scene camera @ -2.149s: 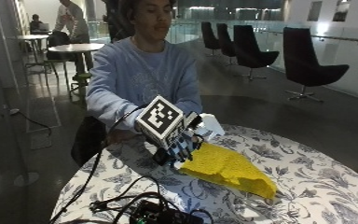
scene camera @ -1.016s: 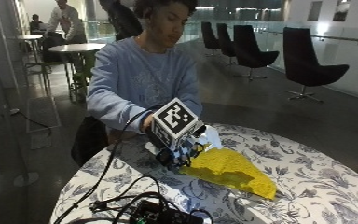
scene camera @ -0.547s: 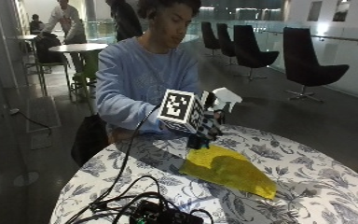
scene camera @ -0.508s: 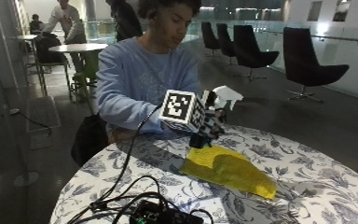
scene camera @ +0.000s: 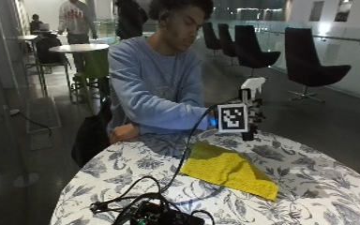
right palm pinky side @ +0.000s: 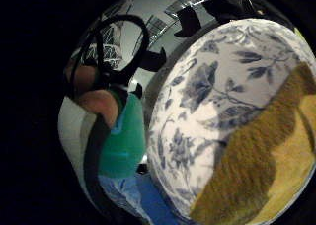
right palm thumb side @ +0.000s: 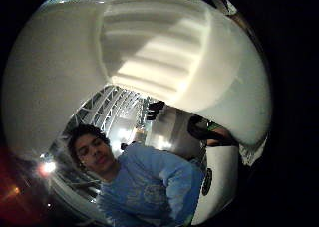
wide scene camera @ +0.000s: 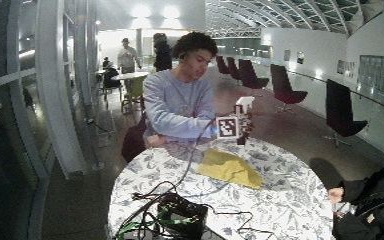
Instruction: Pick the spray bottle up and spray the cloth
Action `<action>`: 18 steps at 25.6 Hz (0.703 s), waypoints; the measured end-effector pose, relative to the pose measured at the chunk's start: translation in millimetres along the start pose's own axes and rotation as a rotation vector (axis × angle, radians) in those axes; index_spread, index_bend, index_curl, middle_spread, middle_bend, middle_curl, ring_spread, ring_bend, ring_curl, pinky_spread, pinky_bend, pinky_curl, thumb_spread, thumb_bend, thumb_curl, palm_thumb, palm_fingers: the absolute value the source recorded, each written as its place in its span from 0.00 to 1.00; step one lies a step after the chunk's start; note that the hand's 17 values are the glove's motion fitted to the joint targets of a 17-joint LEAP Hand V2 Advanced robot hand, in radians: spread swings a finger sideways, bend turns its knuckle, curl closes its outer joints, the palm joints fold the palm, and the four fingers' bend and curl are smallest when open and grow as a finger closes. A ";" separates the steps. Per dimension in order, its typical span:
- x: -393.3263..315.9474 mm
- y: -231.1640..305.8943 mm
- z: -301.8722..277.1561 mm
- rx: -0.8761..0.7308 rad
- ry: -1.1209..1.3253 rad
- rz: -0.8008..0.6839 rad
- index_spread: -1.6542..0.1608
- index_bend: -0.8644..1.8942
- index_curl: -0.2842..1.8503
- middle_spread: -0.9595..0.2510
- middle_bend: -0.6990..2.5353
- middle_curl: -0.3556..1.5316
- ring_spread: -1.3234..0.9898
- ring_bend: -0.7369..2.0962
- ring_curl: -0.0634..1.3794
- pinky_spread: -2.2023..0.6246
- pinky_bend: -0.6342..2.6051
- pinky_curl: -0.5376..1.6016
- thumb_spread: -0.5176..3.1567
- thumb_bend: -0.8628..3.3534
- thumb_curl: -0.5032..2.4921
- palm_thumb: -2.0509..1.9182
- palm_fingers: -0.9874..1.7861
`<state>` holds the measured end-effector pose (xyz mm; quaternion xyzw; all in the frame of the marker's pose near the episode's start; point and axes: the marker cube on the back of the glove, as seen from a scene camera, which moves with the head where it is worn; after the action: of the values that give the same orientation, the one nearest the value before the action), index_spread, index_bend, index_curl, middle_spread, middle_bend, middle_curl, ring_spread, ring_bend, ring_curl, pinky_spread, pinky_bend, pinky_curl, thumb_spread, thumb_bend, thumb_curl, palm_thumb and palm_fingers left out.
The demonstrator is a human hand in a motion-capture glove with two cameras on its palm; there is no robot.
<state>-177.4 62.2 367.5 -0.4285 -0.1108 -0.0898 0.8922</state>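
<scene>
Gloved right hand [scene camera: 250,116] curled around the white spray bottle [scene camera: 252,87], lifted above the bench [scene camera: 330,187]. Yellow cloth [scene camera: 228,168] flat on the floral bench at the hand's 7 o'clock. Dark chairs [scene camera: 311,65] behind, dim hall.

A round tabletop [scene camera: 330,187] with a blue floral cover fills the lower frame. A black device [scene camera: 161,216] with cables [scene camera: 130,197] sits at its lower left edge. Dark chairs [scene camera: 311,65] stand at upper right.
</scene>
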 end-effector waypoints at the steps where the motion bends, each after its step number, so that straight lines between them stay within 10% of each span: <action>1: 7.3 -2.5 9.5 -0.005 0.011 0.004 0.76 0.36 0.24 0.74 0.31 0.42 0.55 0.46 0.31 0.80 0.29 0.42 0.37 0.20 0.36 0.76 0.73; 18: 53.0 6.7 55.0 -0.053 0.105 0.022 0.75 0.35 0.25 0.74 0.30 0.42 0.55 0.43 0.30 0.82 0.27 0.41 0.38 0.20 0.35 0.77 0.71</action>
<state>-131.5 106.0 410.5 -0.4477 -0.0567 -0.1054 0.8862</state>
